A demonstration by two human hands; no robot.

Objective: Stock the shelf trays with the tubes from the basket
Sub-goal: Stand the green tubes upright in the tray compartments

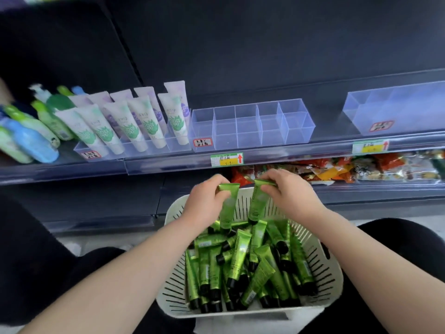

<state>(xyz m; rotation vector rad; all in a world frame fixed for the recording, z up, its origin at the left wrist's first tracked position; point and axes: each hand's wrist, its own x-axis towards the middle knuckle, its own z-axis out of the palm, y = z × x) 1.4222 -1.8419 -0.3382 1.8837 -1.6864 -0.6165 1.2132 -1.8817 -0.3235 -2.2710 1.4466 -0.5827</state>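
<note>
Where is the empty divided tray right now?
In the head view, the divided tray sits mid-shelf, just right of the white tubes and left of a larger clear bin, up beyond the basket.

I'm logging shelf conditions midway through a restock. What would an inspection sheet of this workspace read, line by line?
Surface: dark shelf, price tag on its front rail.
Job's things: white basket piled with green tubes; clear divided tray and second tray hold no tubes yet.
Clutter: white tubes standing in the tray at left; bottles beyond them.
Grippers: left hand pinches left-hand tube; right hand pinches right-hand tube, both above the basket.
Cables: nothing seen.
Surroundings: snack packets on the shelf below.
</note>
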